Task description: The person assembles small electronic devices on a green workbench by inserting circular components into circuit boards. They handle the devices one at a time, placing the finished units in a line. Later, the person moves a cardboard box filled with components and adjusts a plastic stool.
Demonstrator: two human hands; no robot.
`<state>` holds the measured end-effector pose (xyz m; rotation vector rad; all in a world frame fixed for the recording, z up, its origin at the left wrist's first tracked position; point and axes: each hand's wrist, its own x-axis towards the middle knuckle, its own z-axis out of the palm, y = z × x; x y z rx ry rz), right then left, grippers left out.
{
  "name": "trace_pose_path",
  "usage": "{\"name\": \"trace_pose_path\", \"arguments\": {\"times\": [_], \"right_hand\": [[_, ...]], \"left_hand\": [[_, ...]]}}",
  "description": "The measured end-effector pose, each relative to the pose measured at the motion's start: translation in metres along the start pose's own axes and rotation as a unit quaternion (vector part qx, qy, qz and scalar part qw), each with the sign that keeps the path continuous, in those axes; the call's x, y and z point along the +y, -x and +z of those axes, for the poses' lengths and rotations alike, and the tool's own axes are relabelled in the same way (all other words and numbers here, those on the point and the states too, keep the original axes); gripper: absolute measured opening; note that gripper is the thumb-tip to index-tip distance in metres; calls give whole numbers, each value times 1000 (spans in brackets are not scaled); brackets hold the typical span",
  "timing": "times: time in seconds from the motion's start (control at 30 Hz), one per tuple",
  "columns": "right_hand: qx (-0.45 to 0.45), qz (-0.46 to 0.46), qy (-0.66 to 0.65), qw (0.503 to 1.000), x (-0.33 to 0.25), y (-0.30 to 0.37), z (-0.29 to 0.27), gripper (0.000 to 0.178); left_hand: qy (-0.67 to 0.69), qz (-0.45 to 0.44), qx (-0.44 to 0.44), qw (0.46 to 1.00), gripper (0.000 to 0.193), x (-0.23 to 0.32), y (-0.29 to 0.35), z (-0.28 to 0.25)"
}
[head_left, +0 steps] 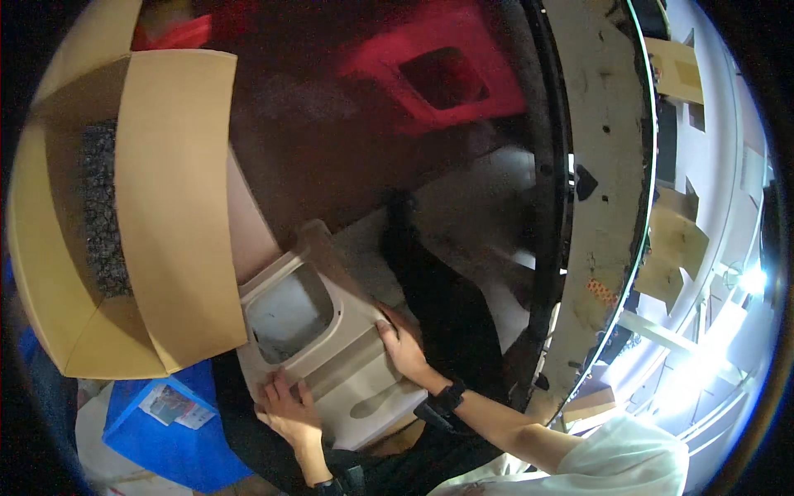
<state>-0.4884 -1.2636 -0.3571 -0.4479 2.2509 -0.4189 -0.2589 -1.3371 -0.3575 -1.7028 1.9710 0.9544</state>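
A beige moulded plastic piece [356,388] lies tilted across my lap, with a rounded rectangular opening at its far left and a long recess nearer me. My left hand [289,409] grips its left edge, fingers bent over the rim below the opening. On the other side, my right hand [404,351] holds the right edge, its thumb and fingers lying along the border. Parts of the fingers beneath the piece are hidden. Dark bands circle both wrists.
An open cardboard box [178,207] with dark, speckled contents stands at the left. Below it lies a blue bag [174,442] with a printed label. A red plastic piece [496,74] with a square opening sits farther off. A worn table edge [608,165] runs along the right.
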Motion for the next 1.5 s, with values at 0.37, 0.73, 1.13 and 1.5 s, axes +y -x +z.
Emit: {"name": "trace_pose_path", "arguments": {"times": [0.37, 0.73, 1.13, 1.5], "right_hand": [[22, 26, 24, 999, 1, -4, 6, 48], [28, -243, 74, 967, 198, -153, 69, 19], [-21, -124, -66, 990, 31, -137, 2, 41], [-3, -160, 6, 987, -22, -167, -37, 50]], "left_hand": [[-12, -7, 100, 995, 30, 37, -28, 29], [43, 1, 103, 994, 31, 65, -53, 18], [131, -34, 79, 988, 33, 89, -66, -14], [432, 176, 132, 875, 45, 111, -82, -50]]}}
